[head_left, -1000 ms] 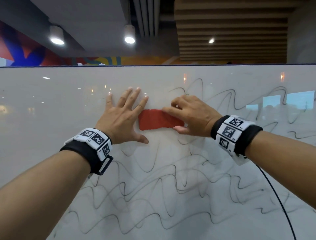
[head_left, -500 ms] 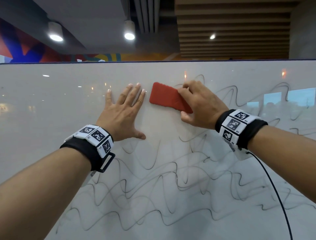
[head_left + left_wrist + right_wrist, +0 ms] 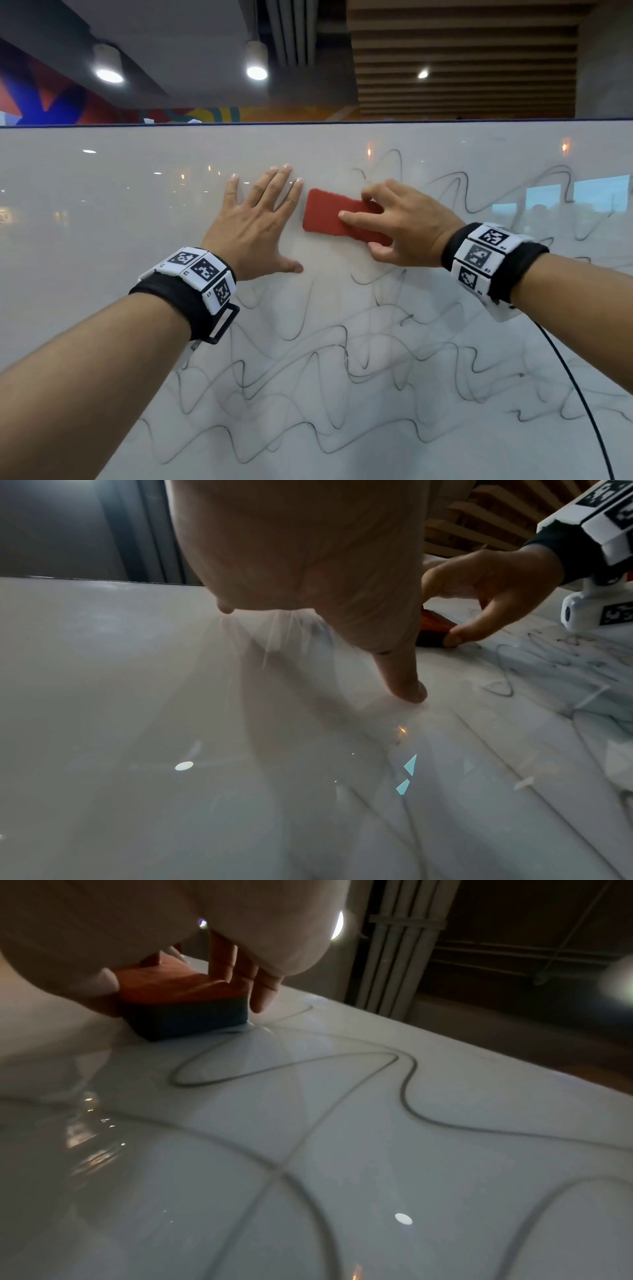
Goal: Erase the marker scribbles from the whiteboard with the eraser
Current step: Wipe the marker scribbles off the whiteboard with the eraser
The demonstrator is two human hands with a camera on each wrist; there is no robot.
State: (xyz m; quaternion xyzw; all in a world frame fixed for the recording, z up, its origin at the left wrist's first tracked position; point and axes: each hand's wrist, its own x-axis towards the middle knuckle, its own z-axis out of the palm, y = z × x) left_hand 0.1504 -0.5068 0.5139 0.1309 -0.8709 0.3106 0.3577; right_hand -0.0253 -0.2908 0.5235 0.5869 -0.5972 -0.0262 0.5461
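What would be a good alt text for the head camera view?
A right hand presses a red eraser against a whiteboard covered in black scribbles. The left hand lies flat beside it.

Round ceiling spotlights light the head view brightly, glinting off the glossy white whiteboard; both wrist views are dimmer, soft and edge-warped.
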